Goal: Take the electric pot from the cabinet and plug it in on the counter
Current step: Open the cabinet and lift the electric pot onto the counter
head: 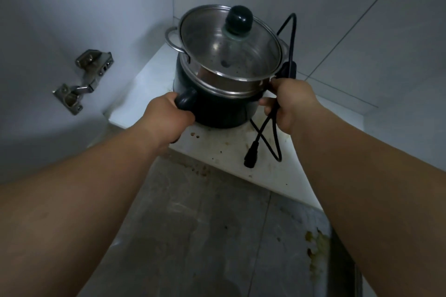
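Note:
A dark electric pot with a steel steamer insert and a glass lid topped by a black knob stands at the front of a white cabinet shelf. My left hand grips the pot's left side handle. My right hand holds the pot's right side together with its black power cord. The cord loops up behind the pot and hangs down in front, its plug dangling over the shelf.
A metal door hinge is fixed to the cabinet's left wall. The shelf surface is stained near its front edge. Below lies a grey tiled floor with marks at the right.

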Available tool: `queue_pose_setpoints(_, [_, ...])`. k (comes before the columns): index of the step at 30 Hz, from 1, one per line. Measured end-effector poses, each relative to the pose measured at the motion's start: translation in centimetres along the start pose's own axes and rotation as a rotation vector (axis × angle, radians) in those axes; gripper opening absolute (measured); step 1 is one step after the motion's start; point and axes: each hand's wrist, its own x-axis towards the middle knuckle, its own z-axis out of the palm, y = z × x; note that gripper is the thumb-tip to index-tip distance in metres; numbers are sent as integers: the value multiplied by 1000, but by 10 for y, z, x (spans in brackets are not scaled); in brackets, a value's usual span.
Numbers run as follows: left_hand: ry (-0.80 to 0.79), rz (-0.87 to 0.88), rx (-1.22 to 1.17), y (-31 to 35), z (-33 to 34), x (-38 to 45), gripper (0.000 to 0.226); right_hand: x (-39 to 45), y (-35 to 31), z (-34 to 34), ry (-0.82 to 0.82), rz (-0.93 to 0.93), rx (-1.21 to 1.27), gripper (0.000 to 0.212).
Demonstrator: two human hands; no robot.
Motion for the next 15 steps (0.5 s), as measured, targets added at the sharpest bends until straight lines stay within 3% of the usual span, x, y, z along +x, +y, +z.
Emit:
queue_pose_setpoints(6, [-30, 16, -20, -8, -14, -9, 22, -5, 9, -10, 88, 37, 116, 40])
queue_pose_setpoints(11, [-74, 54, -54, 10, -28, -23, 20, -21, -19, -15, 129, 29, 127, 20])
queue_pose_setpoints(15, [-124, 62, 50, 30, -45, -51, 16, -53, -42, -24, 133, 82, 62, 31])
